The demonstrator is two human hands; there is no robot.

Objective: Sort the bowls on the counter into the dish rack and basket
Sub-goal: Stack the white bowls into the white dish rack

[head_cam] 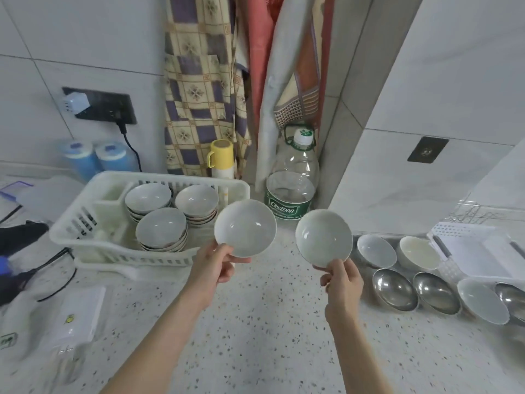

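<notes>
My left hand [217,263] pinches the rim of a white ceramic bowl [245,227], held tilted above the counter just right of the white plastic basket [85,223]. My right hand [342,280] pinches the lower rim of a second white bowl [324,237], also tilted toward me. Inside the basket stand three stacks of pale bowls [162,227]. On the counter at the right lie several more bowls: white ones [376,250] and shiny steel ones [395,290]. A white dish rack [477,251] sits at the far right.
A large clear water bottle [295,177] and a yellow-capped flask [221,159] stand against the wall behind the bowls. Hanging cloths drape above them. Black cables, glasses and plastic packets lie on the speckled counter [270,322] at the left.
</notes>
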